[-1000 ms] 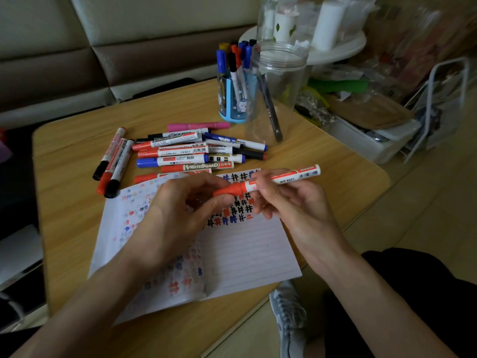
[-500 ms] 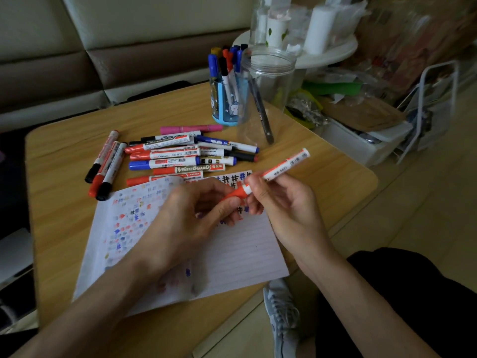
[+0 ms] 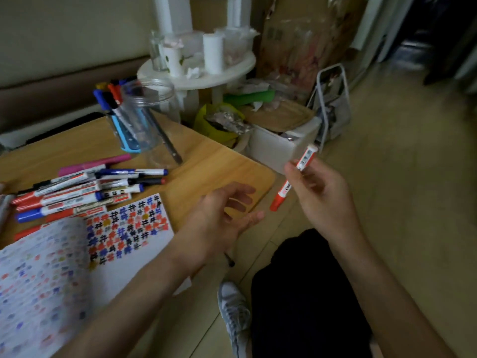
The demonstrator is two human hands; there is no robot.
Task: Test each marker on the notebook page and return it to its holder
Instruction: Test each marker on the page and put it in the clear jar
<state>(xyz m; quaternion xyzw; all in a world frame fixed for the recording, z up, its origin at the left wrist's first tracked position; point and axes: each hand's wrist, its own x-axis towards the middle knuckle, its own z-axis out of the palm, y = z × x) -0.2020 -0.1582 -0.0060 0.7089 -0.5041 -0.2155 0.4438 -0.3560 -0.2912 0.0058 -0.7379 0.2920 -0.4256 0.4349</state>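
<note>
My right hand grips a capped red marker beyond the table's right edge, red cap pointing down-left. My left hand hovers over the table's right corner, fingers spread and loose, holding nothing. The open notebook, covered in red, blue and black test marks, lies at lower left. Above the notebook is a pile of loose markers. A blue holder with several markers stands at the back, behind a clear plastic jar that has one dark pen leaning inside.
The wooden table ends just right of my left hand. Past it on the floor sit a white bin, a yellow-green bag, a round white stand and a wire rack. My shoe and dark-trousered leg are below.
My hands came apart: the right one carried the red marker right, off the table's edge, while the left let go and opened. The view swung to the right.
</note>
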